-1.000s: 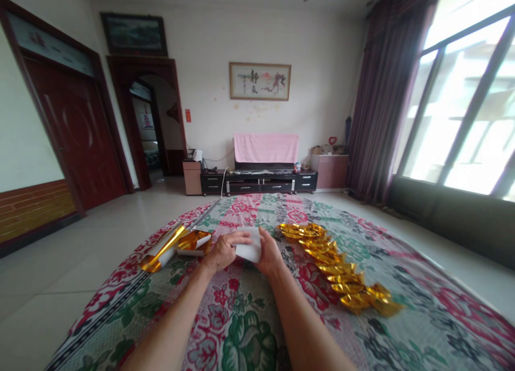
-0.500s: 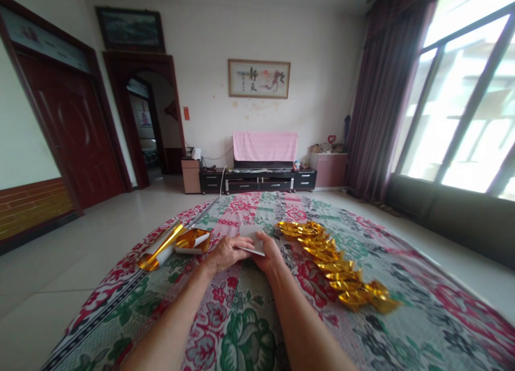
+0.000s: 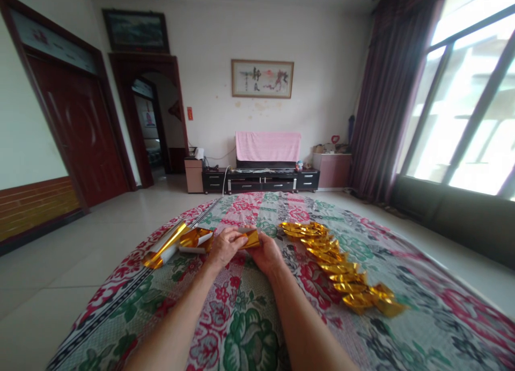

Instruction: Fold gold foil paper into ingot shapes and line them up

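Note:
Between my two hands is a sheet of gold foil paper (image 3: 252, 239), its gold side showing in front and a strip of pale backing along the top. My left hand (image 3: 226, 247) pinches its left side with thumb and fingers. My right hand (image 3: 269, 253) grips the right end, its fingers partly hidden behind the paper. To the left lie a roll of gold foil paper (image 3: 167, 246) and a curled stack of gold sheets (image 3: 196, 239). On the right, several folded gold foil ingots (image 3: 338, 269) form a slanting row.
A floral cloth (image 3: 249, 333) covers the round table under my arms. Beyond it stand a low black TV cabinet (image 3: 261, 184) and a pink cloth (image 3: 267, 146) draped over something. A curtain (image 3: 386, 103) and window are at right.
The paper showed its plain white side before; now a gold face is folded toward me. My left fingers have moved from lying across it to pinching it. The view has shifted slightly.

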Demonstrator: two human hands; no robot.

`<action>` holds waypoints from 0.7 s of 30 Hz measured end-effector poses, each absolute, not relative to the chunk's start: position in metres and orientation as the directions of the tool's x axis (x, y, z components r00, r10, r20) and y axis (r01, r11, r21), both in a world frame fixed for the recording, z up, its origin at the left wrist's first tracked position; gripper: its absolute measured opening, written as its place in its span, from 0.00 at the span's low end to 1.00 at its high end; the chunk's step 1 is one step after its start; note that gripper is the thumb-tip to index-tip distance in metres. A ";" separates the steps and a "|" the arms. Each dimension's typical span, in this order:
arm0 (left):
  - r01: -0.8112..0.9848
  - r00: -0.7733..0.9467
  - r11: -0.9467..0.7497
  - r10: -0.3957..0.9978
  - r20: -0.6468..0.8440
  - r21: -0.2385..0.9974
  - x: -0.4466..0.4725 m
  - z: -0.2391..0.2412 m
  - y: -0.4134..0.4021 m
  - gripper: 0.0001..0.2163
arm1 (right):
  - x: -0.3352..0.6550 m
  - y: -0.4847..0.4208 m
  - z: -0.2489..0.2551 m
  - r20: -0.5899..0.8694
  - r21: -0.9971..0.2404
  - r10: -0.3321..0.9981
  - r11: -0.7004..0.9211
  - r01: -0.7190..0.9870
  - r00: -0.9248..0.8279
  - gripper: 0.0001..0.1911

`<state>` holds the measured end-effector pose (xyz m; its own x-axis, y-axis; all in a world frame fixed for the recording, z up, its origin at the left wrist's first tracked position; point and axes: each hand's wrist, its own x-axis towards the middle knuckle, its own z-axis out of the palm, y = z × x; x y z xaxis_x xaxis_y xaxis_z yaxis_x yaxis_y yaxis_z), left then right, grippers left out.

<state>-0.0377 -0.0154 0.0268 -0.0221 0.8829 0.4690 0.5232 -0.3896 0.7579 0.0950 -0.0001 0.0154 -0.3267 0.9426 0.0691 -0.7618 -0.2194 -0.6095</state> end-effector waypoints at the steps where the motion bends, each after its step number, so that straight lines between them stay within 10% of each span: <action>1: 0.509 -0.010 -0.388 0.890 0.456 0.769 -0.038 0.026 -0.015 0.08 | 0.095 -0.001 0.016 0.066 -0.616 0.936 -0.235 -0.752 -0.346 0.11; 14: 0.596 -0.072 -0.393 0.842 0.534 0.700 -0.035 0.029 -0.019 0.05 | 0.093 -0.002 0.013 0.097 -0.708 0.956 -0.129 -0.694 -0.277 0.14; 21: 0.275 -0.187 -0.283 0.922 0.340 0.919 -0.034 0.023 -0.014 0.20 | 0.091 0.001 0.010 0.091 -0.725 0.992 0.008 -0.689 -0.084 0.16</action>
<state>-0.0344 -0.0139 0.0225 -0.1865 0.9219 0.3397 0.2747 -0.2830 0.9189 0.0914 0.0011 0.0096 -0.0840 0.9923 0.0913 -0.6886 0.0084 -0.7251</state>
